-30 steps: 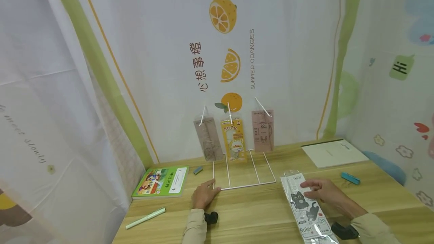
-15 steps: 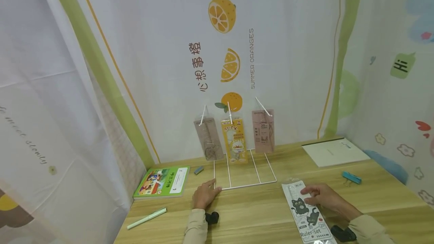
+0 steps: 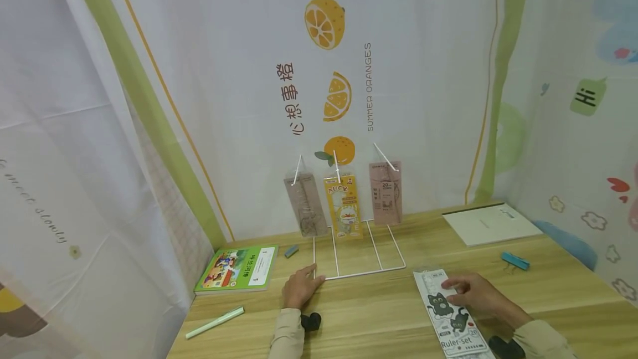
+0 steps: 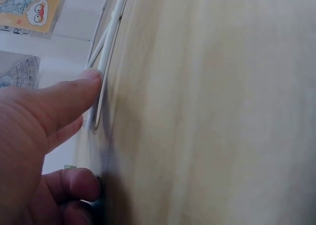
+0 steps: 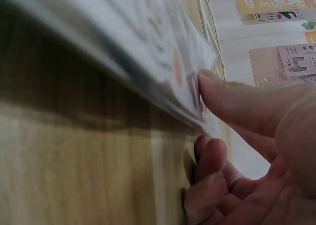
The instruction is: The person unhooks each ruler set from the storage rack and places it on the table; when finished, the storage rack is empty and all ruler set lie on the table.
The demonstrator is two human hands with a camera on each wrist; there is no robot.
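Pen (image 3: 214,322): slim pale-green stick, lying on the wooden table (image 3: 379,314) at far left.
Book (image 3: 236,268): flat, glossy green cover, just left of the rack.
Left hand (image 3: 299,287): thumb straight against the front left corner of the wire rack (image 3: 356,254), other fingers loosely curled on the wood, holding nothing.
Wire rack: thin white rods, rectangular base, three hooks carrying flat plastic packets.
Ruler packet (image 3: 451,312): long clear sleeve printed with grey cats, lying right of the rack.
Right hand (image 3: 473,292): thumb on top, fingers curled under the packet's edge, pinching it.
Clip (image 3: 515,261): small blue bar, far right.
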